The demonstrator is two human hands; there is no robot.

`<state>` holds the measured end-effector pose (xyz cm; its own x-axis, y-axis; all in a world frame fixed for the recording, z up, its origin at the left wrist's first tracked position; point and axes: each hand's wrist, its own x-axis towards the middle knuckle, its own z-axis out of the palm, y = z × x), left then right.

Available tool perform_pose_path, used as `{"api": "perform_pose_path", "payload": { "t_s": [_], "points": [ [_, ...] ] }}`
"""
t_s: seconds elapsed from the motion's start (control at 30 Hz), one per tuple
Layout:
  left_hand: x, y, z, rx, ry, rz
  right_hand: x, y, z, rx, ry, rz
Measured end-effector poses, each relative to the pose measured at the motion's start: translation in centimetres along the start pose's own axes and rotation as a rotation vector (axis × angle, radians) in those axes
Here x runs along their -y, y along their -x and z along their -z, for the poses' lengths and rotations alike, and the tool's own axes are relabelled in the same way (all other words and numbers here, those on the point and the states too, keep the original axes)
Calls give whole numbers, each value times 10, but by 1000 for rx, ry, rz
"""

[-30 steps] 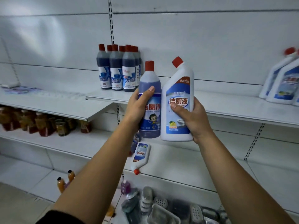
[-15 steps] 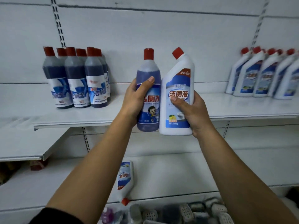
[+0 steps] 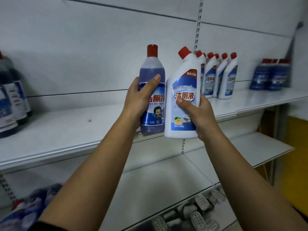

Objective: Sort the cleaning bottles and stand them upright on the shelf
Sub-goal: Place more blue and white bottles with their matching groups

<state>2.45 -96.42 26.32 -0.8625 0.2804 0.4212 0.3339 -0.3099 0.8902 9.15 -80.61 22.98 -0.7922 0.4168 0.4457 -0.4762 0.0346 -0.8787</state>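
Well, a row of white bottles point(image 3: 223, 77) already stands sorted on the shelf point(image 3: 66, 130). Two more wait upright just above its front edge: the left hand point(image 3: 136, 100) grips the blue bottle point(image 3: 152, 70), and the right hand point(image 3: 201, 117) grips the white bottle point(image 3: 183, 84).

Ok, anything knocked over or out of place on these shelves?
Yes. At the bottom left, blurred blue-and-white plastic bottles with red caps appear heaped on their sides, not standing. The row of white angled-neck bottles on the upper white metal shelf stands upright. No spill shows.
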Motion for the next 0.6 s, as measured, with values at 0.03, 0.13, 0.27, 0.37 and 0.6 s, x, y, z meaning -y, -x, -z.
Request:
{"api": "perform_pose_path", "payload": {
  "t_s": [0.03,0.13,0.27,0.37,0.6],
  "points": [
    [4,-7,-14,0,-20,-8,-1,-9,14,-3,5,9],
    [19,-28,-58,-23,-54,-27,-7,-41,57,8,43,19],
    [44,-57,-117,-67,-92,-21,-18,-86,117,54,62,-18],
    [63,-76,-147,-58,-112,-10,-24,-113,151,66,43,-53],
    [98,-120,-214,-96,-226,11,-38,-192,220,73,91,-52]
  ]
}}
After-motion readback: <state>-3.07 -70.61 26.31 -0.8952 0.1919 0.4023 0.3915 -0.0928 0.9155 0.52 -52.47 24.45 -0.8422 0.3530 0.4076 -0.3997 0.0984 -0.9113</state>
